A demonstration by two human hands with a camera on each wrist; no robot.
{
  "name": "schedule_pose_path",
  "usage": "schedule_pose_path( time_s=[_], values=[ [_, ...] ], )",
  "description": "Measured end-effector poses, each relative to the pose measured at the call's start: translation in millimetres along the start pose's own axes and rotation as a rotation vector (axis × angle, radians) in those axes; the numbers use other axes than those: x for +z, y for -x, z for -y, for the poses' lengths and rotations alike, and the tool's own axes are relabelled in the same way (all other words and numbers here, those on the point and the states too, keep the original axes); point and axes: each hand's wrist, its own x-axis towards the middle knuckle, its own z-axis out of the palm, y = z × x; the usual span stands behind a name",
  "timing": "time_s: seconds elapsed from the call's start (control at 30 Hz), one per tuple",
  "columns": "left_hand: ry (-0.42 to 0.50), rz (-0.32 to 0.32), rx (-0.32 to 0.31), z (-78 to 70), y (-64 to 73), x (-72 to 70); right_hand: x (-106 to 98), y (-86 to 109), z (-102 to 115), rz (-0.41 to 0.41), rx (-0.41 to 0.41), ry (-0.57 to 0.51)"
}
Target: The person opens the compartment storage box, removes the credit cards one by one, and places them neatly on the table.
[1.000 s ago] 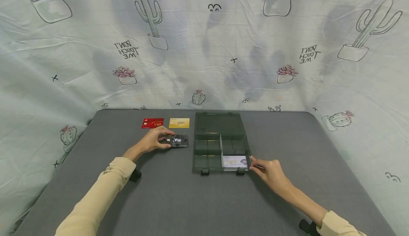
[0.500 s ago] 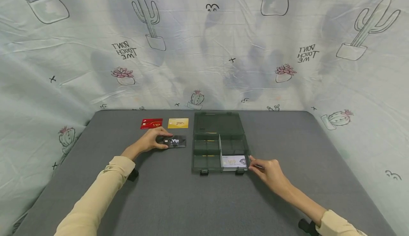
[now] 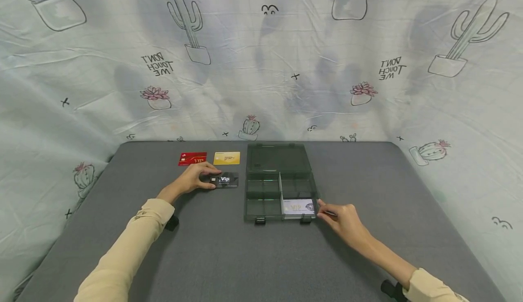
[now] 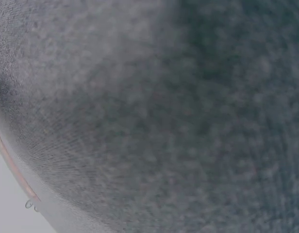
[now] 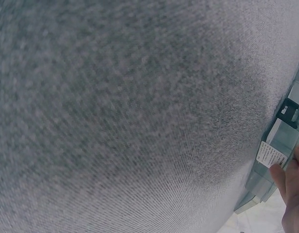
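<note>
The open box [image 3: 263, 206] holds a white card [image 3: 298, 206] in its near-right compartment [image 3: 301, 197].

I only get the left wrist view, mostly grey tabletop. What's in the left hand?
Observer: The left hand grips a black Vip card by its left end.

Operator: And the right hand?

Observer: The right hand holds the open box near its front right corner.

Operator: Is there a card in that box?

Observer: Yes, a white VIP card lies in the near right compartment.
</note>
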Motion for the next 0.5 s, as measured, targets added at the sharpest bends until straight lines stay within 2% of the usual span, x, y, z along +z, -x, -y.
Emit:
schedule_pose_path(
  time_s=[0.3, 0.5],
  values=[
    [-0.004, 0.012, -0.019, 2.1, -4.8, -0.6, 0.6, 0.0, -0.8, 0.005, 0.003, -0.011],
    [-0.058, 0.008, 0.001, 3.4, -6.7, -0.5, 0.6, 0.6, -1.2, -0.003, 0.004, 0.004]
  ],
)
